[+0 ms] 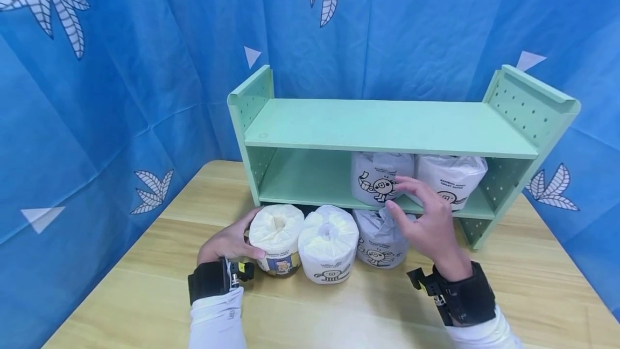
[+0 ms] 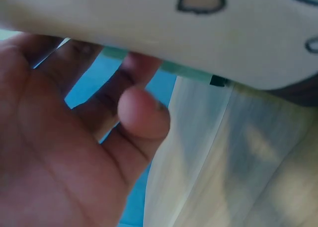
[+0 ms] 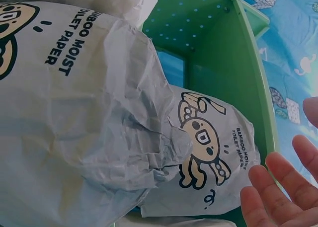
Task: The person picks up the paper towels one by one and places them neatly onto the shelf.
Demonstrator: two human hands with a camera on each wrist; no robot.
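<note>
Three toilet paper rolls stand in a row on the wooden table point(image 1: 145, 263) in front of a green two-tier shelf point(image 1: 387, 128). My left hand point(image 1: 242, 238) grips the left roll point(image 1: 277, 241) from its left side, thumb on the front; up close the hand point(image 2: 99, 132) curls against the roll's wrapper point(image 2: 198, 28). The middle roll point(image 1: 328, 249) and the right wrapped roll point(image 1: 378, 241) stand free. My right hand point(image 1: 414, 203) hovers open, fingers spread, in front of two wrapped rolls point(image 1: 380, 176) point(image 1: 452, 176) on the lower shelf. Its fingertips point(image 3: 278, 187) touch neither wrapped roll point(image 3: 208, 157).
The shelf's top board point(image 1: 378, 123) and the left half of its lower board point(image 1: 305, 176) are bare. Perforated side panels point(image 1: 523, 106) close the shelf's ends. A blue leaf-print curtain point(image 1: 121, 69) hangs behind and on both sides of the table.
</note>
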